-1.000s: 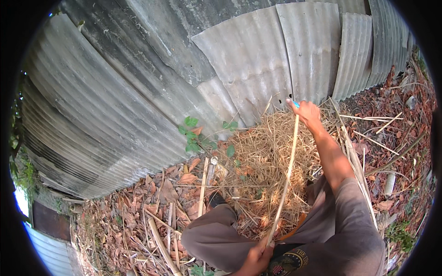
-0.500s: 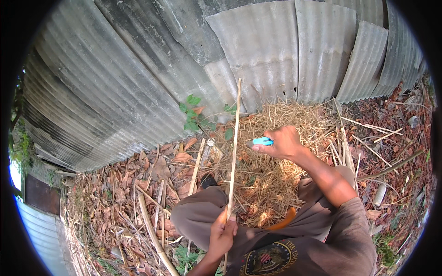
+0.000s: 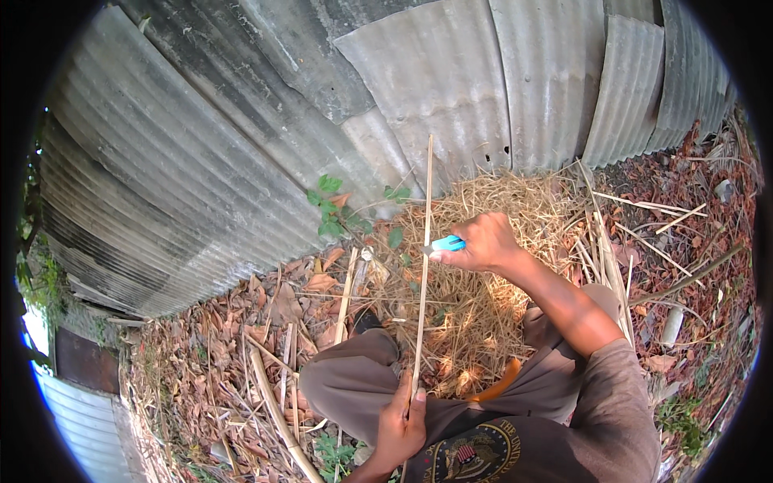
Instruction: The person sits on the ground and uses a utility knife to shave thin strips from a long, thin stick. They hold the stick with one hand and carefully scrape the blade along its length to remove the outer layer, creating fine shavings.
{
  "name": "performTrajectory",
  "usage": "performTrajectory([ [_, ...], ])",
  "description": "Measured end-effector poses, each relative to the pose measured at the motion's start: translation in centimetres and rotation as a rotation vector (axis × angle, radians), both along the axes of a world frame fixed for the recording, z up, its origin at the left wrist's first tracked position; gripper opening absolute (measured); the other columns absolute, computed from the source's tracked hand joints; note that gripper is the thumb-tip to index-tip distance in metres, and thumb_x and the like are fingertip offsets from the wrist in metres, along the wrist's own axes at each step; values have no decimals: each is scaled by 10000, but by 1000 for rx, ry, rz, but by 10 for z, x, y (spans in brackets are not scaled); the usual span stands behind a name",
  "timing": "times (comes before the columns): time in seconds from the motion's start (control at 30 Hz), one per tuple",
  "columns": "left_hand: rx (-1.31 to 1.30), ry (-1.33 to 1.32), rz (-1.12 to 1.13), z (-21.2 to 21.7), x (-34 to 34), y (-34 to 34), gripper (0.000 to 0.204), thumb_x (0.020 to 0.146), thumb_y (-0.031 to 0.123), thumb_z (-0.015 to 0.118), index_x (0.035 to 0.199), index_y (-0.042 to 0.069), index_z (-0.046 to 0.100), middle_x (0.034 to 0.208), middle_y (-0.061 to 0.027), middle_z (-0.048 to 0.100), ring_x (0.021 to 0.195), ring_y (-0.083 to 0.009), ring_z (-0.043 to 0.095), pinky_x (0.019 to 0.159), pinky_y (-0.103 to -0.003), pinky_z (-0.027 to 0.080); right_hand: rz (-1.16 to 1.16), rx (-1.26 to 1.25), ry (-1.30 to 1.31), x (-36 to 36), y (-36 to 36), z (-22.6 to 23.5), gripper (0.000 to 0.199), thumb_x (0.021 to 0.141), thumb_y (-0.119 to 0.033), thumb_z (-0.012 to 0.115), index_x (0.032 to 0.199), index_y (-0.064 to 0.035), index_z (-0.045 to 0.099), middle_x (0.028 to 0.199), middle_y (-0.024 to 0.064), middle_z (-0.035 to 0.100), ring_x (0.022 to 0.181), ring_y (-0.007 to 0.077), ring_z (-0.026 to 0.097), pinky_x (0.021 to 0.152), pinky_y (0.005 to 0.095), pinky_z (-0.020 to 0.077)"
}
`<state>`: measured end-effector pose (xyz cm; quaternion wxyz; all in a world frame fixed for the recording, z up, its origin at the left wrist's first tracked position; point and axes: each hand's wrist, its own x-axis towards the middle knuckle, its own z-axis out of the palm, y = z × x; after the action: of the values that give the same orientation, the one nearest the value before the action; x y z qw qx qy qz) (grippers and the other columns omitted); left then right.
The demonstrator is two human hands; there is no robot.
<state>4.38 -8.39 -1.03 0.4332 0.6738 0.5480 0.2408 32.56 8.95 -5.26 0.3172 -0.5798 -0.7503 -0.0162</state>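
A long, thin bamboo strip (image 3: 423, 310) stands lengthwise in front of me, its far tip near the metal fence. My left hand (image 3: 403, 423) is closed around its near end, above my lap. In my right hand (image 3: 487, 241) is a utility knife (image 3: 448, 244) with a light blue handle. The knife's blade end meets the strip's right edge in its upper half; how deep it bites cannot be made out. Below both hands lies a heap of straw-coloured shavings (image 3: 475, 322). A curved orange object (image 3: 497, 382) rests by my lap, partly hidden.
A corrugated metal fence (image 3: 435, 80) rises beyond the shavings. Dry leaves (image 3: 217, 346) cover the ground at left, with a thicker bamboo pole (image 3: 278, 410) among them. More split strips (image 3: 608, 253) lie at right. A small green plant (image 3: 330, 205) grows by the fence.
My right hand has moved slightly left, bringing the knife from beside the strip to its edge. The strip's near end and my left hand have shifted right and a little nearer me.
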Motion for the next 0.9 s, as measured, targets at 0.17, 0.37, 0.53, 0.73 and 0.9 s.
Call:
performTrajectory([
  [0.17,53,-40,-28,-5,2,-4,441,963,161,524,1320,-84,440,653,-44,525,585,-70,461,513,-249,406,49,242,47,11,15,-18,699,761,-759,499,548,-100,590,410,49,478,381,241,519,410,414,392],
  [0.37,-89,-78,-75,5,3,-15,399,970,129,508,1309,-76,455,694,-34,532,624,-56,466,566,-211,397,-255,-118,76,30,36,-13,673,730,-734,549,615,-82,668,469,112,557,478,303,600,485,436,462],
  [0.53,-215,-162,-33,23,3,-34,347,996,259,452,1247,32,532,979,-110,604,930,-176,548,838,-324,441,-333,-42,71,87,46,-11,677,742,-737,522,701,-88,708,551,170,601,575,362,630,553,447,501],
  [0.73,-117,-171,8,-6,-23,-54,372,993,279,469,1261,34,549,773,25,554,686,-64,497,593,-226,404,-939,-127,342,190,54,-40,835,777,-802,399,663,-20,668,578,214,602,628,404,633,591,482,487],
  [0.9,-417,-294,136,-22,-57,-59,383,999,266,449,1292,26,509,692,22,529,600,-35,455,516,-193,357,-817,-242,409,166,44,-6,856,793,-812,361,620,-10,604,621,205,612,666,396,618,640,485,457],
])
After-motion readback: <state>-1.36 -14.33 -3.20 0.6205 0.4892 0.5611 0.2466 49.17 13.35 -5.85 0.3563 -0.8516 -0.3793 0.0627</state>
